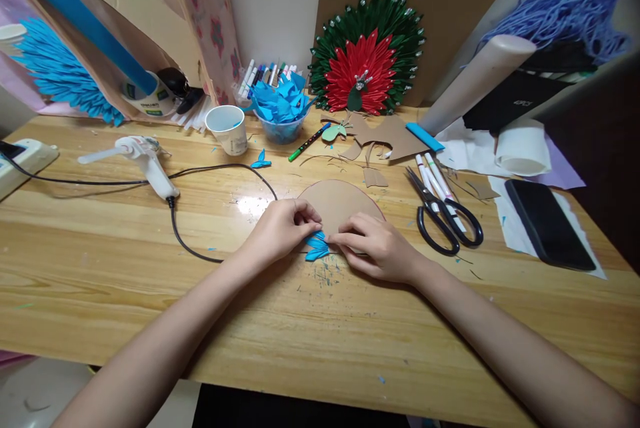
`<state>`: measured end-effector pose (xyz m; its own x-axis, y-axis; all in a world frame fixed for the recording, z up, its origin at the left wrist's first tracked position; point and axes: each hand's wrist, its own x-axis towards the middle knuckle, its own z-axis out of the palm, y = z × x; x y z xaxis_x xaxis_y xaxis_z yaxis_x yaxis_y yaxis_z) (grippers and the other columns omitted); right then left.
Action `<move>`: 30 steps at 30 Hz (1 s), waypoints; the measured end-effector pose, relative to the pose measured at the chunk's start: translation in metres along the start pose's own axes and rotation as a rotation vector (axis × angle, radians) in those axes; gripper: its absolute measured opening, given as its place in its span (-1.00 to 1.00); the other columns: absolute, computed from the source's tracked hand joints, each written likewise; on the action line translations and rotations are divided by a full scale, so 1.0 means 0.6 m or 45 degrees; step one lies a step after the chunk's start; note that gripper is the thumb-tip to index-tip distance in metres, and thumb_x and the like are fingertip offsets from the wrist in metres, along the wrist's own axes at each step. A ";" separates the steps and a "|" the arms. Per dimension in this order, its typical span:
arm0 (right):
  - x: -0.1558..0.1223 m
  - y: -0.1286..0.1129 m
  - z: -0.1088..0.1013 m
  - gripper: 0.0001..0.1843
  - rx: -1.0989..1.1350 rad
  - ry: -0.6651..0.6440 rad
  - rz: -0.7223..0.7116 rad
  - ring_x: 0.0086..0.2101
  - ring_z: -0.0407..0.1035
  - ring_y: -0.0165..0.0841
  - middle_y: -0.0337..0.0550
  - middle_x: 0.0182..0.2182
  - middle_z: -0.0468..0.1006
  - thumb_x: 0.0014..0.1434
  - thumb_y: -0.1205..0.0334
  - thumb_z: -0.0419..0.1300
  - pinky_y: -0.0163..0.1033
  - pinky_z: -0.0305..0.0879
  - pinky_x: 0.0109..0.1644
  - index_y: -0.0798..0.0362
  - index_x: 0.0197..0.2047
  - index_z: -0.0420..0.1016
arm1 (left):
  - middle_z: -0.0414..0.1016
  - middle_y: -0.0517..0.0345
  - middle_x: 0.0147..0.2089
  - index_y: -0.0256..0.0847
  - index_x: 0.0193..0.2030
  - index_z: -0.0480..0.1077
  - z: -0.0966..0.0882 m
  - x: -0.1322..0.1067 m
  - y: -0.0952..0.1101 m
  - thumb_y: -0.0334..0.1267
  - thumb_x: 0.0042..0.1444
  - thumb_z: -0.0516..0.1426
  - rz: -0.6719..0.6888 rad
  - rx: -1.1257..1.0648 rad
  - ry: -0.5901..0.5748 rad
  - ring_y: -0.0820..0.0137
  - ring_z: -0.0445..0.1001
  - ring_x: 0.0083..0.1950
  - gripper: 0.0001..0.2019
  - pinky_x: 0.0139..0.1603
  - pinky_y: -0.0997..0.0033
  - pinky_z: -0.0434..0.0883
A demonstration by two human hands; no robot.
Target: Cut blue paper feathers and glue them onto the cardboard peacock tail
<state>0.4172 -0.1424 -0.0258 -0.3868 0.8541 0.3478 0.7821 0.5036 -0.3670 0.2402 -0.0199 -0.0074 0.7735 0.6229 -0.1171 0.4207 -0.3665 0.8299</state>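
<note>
Several folded blue paper petals [317,251] lie at the near edge of a rounded cardboard piece [334,199], fanned to the left. The thumb and fingers of my left hand [285,227] close in a pinch on the upper blue petal. From the other side, my right hand [375,245] rests over the cardboard with its fingers curled. Its thumb and index fingertip come together at the petals' right ends; what lies between them is hidden.
A white glue gun [150,165] with a black cord lies left. Behind are a paper cup [227,135], a bowl of blue petals [283,121], a green pen [307,145] and a red-green paper peacock [367,61]. Scissors [440,215], markers and a phone [547,223] lie right.
</note>
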 end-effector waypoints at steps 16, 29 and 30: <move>0.003 -0.003 -0.002 -0.75 -0.049 -0.004 -0.015 -0.35 0.25 -0.34 -0.07 -0.34 0.46 0.18 0.36 0.07 -0.23 0.21 -0.29 0.10 -0.10 0.49 | 0.49 0.22 -0.49 -0.22 -0.37 0.51 0.003 0.001 0.001 -0.33 -0.01 0.20 0.035 0.069 0.008 0.51 0.34 -0.48 -0.94 -0.47 0.54 0.23; 0.005 -0.008 -0.002 -0.79 -0.176 -0.047 -0.041 -0.34 0.23 -0.32 -0.06 -0.35 0.44 0.19 0.34 0.05 -0.23 0.17 -0.29 0.08 -0.18 0.49 | 0.48 0.21 -0.49 -0.23 -0.37 0.50 0.004 0.002 0.000 -0.32 0.00 0.19 0.053 0.037 0.002 0.52 0.33 -0.48 -0.93 -0.47 0.54 0.24; 0.005 -0.009 -0.002 -0.79 -0.184 -0.048 -0.042 -0.34 0.23 -0.32 -0.06 -0.35 0.44 0.19 0.34 0.05 -0.23 0.17 -0.29 0.08 -0.19 0.49 | 0.48 0.21 -0.49 -0.23 -0.37 0.50 0.004 0.002 0.000 -0.32 0.00 0.19 0.050 0.041 0.002 0.51 0.34 -0.48 -0.93 -0.46 0.54 0.24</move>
<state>0.4124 -0.1427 -0.0220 -0.4293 0.8430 0.3240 0.8299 0.5098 -0.2268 0.2422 -0.0211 -0.0086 0.7891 0.6085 -0.0842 0.4053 -0.4128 0.8157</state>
